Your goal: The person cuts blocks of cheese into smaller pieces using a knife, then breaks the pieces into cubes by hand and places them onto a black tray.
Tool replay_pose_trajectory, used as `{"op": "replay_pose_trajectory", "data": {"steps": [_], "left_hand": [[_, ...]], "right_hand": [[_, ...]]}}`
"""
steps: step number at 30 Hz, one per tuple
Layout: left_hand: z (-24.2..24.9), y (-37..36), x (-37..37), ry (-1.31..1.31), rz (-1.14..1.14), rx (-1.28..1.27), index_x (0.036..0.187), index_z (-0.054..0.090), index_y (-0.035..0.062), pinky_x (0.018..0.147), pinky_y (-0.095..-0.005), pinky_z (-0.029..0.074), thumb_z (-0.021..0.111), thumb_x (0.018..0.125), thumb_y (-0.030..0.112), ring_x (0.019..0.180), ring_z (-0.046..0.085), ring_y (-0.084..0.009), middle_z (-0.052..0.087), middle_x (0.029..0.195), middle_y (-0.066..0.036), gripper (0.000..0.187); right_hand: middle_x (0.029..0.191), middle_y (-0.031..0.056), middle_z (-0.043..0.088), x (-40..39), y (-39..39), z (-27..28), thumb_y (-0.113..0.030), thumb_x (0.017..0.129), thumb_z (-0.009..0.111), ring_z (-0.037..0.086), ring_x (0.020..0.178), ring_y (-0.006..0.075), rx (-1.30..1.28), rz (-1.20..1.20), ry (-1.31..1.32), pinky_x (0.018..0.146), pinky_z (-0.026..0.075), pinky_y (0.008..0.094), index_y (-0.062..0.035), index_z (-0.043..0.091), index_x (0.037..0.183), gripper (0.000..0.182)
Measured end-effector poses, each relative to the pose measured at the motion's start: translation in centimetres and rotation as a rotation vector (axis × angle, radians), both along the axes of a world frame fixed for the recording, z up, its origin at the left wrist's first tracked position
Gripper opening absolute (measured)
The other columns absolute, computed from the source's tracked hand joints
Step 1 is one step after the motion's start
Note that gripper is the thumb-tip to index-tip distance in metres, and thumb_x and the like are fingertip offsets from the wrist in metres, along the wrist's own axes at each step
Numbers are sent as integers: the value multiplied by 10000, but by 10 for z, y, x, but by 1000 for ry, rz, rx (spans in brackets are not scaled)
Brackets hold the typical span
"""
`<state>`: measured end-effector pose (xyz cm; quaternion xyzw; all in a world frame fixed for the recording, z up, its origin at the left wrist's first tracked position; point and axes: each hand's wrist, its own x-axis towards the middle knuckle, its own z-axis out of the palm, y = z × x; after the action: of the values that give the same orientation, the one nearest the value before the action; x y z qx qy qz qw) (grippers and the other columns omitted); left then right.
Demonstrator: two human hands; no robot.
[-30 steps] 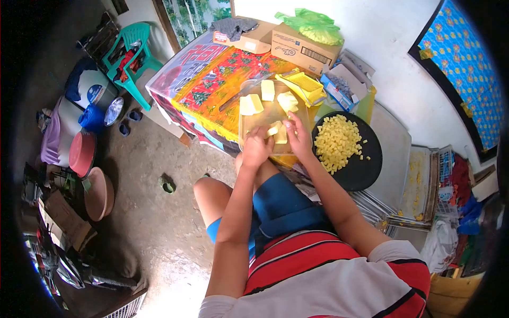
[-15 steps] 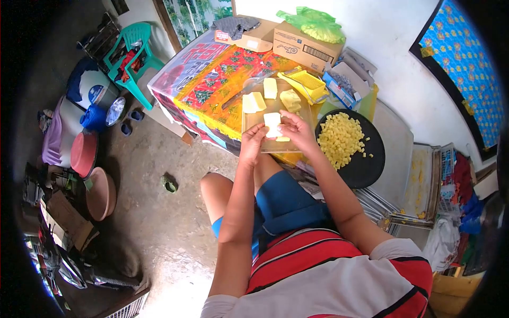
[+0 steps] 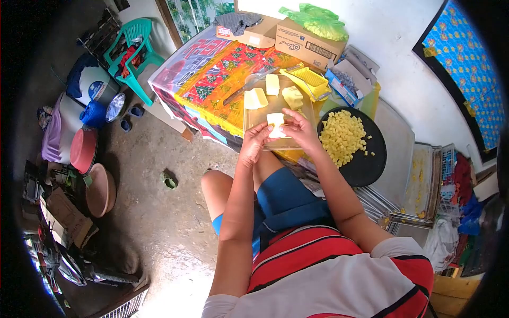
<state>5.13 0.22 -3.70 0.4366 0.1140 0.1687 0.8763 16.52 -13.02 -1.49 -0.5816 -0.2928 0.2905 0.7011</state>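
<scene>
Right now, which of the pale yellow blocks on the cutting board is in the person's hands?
The block nearest the person, at the board's near end. The left hand and right hand both pinch it; the other blocks lie untouched farther back.

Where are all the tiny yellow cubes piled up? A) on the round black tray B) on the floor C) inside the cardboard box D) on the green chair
A: the small yellow cubes lie heaped on the round black tray, just right of the cutting board.
</scene>
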Motion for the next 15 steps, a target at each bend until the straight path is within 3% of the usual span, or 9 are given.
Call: {"op": "replay_pose_trajectory", "data": {"steps": [12, 15], "left_hand": [[-7, 1, -1, -18, -14, 8, 1152, 579, -77, 794, -298, 547, 624, 858, 28, 880, 652, -170, 660, 1025, -121, 316], [-3, 0, -2, -39, -17, -10, 1158, 583, -67, 802, -287, 544, 637, 853, 18, 895, 650, -168, 661, 1036, -114, 321]], "right_hand": [[1112, 91, 611, -5, -7, 6, -12, 823, 671, 615, 916, 133, 16, 1, 173, 706, 525, 251, -31, 459, 1326, 546], [1120, 94, 605, -7, -6, 7, -4, 814, 674, 616, 907, 132, 20, 47, 113, 692, 525, 247, -33, 442, 1340, 576]]}}
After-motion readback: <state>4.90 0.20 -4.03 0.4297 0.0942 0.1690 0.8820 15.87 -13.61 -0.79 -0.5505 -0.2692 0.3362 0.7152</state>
